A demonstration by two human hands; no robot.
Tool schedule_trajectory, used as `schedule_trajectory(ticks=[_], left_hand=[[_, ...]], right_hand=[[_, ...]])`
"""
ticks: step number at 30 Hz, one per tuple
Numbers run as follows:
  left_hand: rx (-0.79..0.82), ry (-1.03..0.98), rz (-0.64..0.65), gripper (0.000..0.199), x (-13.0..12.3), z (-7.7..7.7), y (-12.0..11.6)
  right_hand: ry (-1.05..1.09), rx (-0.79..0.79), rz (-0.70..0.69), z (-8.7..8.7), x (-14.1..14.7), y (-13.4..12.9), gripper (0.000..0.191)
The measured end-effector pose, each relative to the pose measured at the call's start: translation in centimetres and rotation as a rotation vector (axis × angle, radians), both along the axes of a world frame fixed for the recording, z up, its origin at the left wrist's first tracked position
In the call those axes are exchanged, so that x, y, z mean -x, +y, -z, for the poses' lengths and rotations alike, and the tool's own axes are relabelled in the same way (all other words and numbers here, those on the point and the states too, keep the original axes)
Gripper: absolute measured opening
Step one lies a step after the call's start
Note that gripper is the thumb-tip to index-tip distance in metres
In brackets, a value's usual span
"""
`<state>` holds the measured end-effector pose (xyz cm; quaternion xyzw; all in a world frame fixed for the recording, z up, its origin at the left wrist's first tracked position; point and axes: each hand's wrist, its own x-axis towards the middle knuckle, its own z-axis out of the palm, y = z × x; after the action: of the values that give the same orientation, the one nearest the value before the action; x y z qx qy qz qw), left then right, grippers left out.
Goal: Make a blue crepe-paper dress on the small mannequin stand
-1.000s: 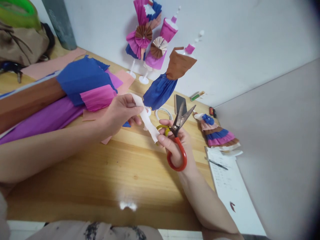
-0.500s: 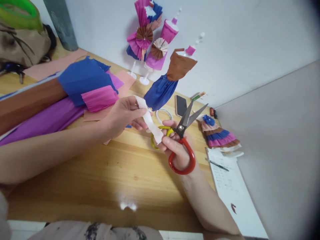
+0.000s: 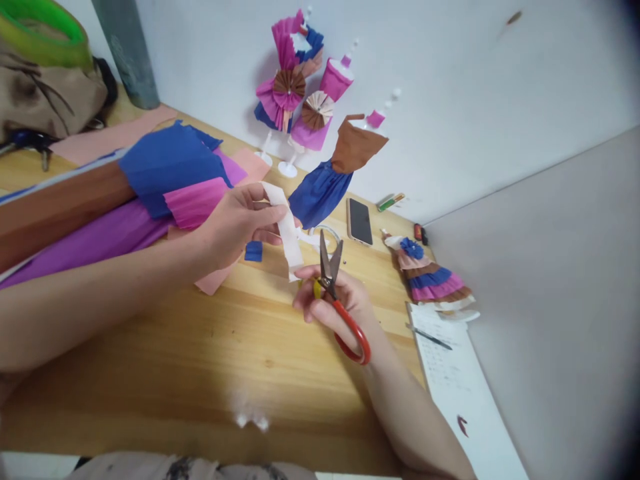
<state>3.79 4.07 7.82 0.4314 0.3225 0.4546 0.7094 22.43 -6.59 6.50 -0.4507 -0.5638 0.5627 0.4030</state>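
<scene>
My left hand (image 3: 247, 217) pinches the upper part of a narrow white paper strip (image 3: 290, 243), which hangs down toward the right. On my right hand (image 3: 337, 300) hangs a pair of scissors (image 3: 353, 327) with one red and one yellow handle. Its blades point up and stand slightly apart. The fingertips of my right hand are close to the strip's lower end; whether they touch it I cannot tell. Behind the strip stands a miniature dress form with a brown paper top (image 3: 357, 145) and a blue paper skirt (image 3: 320, 193).
Two more paper-dressed forms (image 3: 289, 93) stand by the wall. Coloured crepe paper (image 3: 170, 167) lies at left, near a small blue scrap (image 3: 253, 251). A tape roll (image 3: 327, 235), a phone (image 3: 359, 221), a layered paper dress (image 3: 435, 273) and a written sheet with a pen (image 3: 433, 337) lie at right.
My right hand has moved left and a little down, and the scissors have swung more upright with their blades closer together. The strip's lower end now hangs steeper, farther from my right thumb.
</scene>
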Motion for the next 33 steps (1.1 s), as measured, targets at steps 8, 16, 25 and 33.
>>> schedule_trajectory(ticks=[8,16,25,33], left_hand=[[-0.051,0.004,-0.005,0.01,0.5,-0.6,0.5],[-0.031,0.035,0.037,0.01,0.5,-0.5,0.4],[-0.021,0.03,0.034,0.01,-0.3,0.3,-0.7],[-0.052,0.007,0.09,0.012,-0.3,1.5,-1.0]], right_hand=[[-0.219,0.005,-0.117,-0.4,-2.6,0.6,0.056],[-0.321,0.026,-0.135,0.3,-2.5,1.2,0.05],[-0.129,0.115,-0.173,1.3,-1.9,1.1,0.059],[-0.062,0.137,-0.141,0.5,-0.9,1.2,0.056]])
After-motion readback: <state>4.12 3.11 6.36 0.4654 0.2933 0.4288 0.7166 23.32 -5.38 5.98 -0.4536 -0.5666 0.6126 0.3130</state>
